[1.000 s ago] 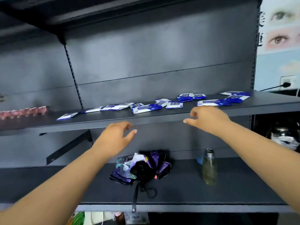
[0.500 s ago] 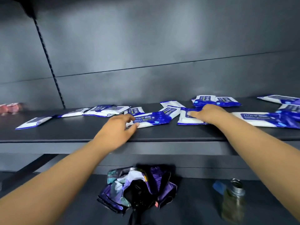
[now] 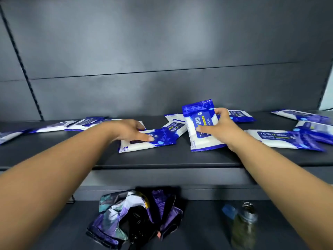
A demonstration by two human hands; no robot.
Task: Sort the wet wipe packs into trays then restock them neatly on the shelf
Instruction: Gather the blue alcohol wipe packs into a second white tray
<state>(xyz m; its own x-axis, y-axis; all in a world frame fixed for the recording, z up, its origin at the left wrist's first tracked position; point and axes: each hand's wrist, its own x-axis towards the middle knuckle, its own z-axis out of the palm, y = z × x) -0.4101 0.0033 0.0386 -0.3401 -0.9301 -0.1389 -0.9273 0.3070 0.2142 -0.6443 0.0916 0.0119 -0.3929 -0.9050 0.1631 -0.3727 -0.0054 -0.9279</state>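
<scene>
Wipe pack (image 3: 201, 126) tipped up on shelf (image 3: 162, 157), my right hand (image 3: 219, 129) pinching its side. Left hand (image 3: 133, 131) presses flat pack (image 3: 151, 139), fingers straight. Packs soft, light, slippery; best held by edges.

Bare shelf (image 3: 180, 157) is lying open along the front edge, giving a hand room to slide sideways. Wipe packs (image 3: 281, 140) are crowding the back and right side. Below, a folded umbrella (image 3: 137, 215) and a bottle (image 3: 244, 226) are blocking the lower shelf's middle.
</scene>
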